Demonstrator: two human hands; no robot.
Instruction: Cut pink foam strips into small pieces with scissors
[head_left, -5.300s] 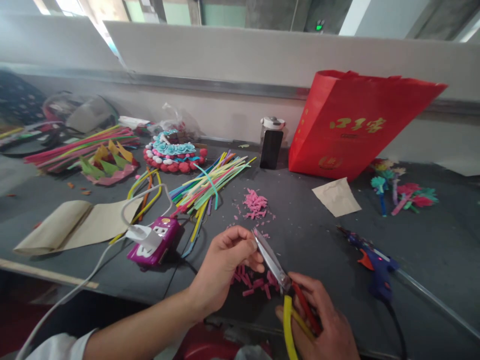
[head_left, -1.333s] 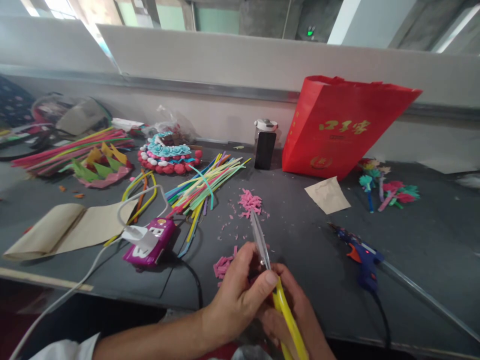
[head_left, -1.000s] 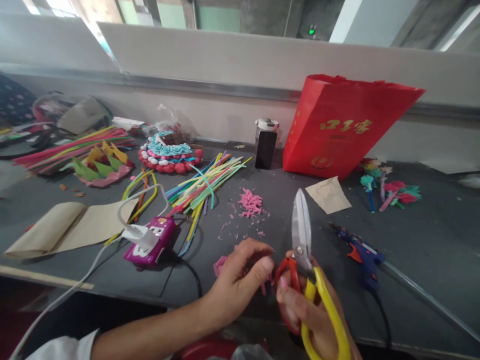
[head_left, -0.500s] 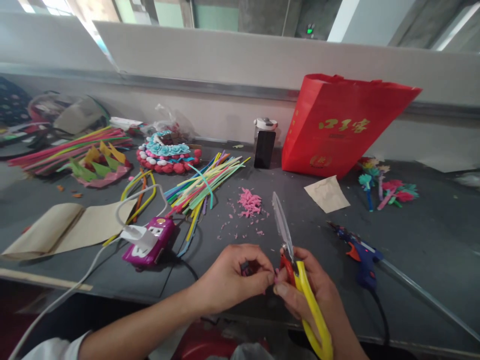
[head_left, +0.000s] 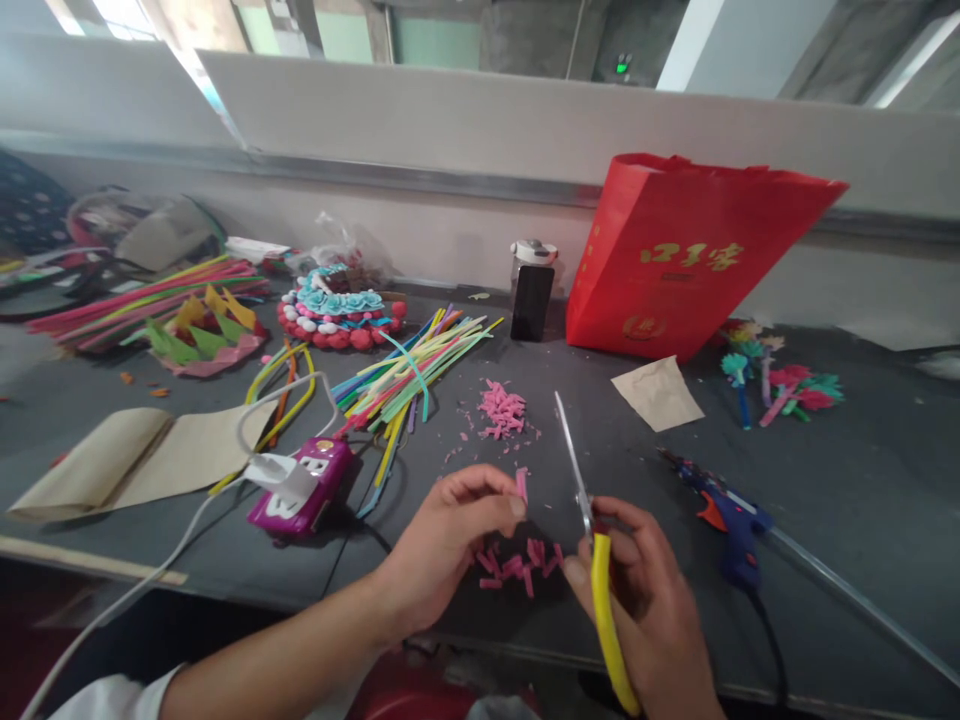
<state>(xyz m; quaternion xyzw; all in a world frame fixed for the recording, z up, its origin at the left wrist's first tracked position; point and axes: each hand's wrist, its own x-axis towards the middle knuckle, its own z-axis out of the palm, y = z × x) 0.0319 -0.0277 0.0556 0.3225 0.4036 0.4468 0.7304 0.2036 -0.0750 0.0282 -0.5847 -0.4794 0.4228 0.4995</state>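
Note:
Between thumb and forefinger, my left hand (head_left: 457,545) pinches a short pink strip (head_left: 522,484) that stands upright. My right hand (head_left: 649,595) is wrapped round the yellow handle of a pair of scissors (head_left: 604,610); the blades point away from me and look closed. Small cut pink pieces (head_left: 514,567) lie on the table between my hands, close to the front edge. Farther off, in front of both hands, is a heap of pink bits (head_left: 502,408) with crumbs scattered round it.
A purple power adapter (head_left: 326,475) with a white plug and cable sits left, near coloured strips (head_left: 420,370). At right lie a blue glue gun (head_left: 739,530) and brown paper (head_left: 658,392). Behind stand a phone (head_left: 532,303) against a bottle and a red bag (head_left: 682,260).
My hands have moved apart, the left one lifting a pink strip. The pink pieces between them now show on the table. The scissors have turned more edge-on.

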